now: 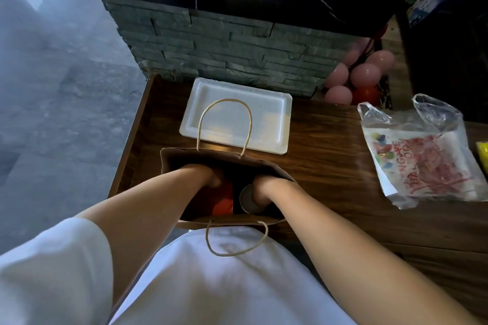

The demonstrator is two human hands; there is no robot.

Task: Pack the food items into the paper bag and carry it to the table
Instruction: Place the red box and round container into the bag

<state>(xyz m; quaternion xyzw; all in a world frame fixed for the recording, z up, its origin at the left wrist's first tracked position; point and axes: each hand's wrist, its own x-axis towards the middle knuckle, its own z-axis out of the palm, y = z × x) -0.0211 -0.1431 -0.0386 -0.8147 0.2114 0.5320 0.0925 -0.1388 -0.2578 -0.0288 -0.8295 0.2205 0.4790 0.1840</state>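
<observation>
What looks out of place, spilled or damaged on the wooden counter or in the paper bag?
Nothing stands out. The paper bag stands upright and open on the wooden counter, with both hands inside it, the left hand and the right hand. The white foam tray lies flat behind it. No spill or tear is visible.

Foam tray (274,116), balloons (365,75), plastic bag (422,155) on counter (330,145).

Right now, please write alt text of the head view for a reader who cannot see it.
Both hands, left and right, reach inside an open paper bag on a wooden counter. A white foam tray lies behind it, a plastic bag to the right.
</observation>
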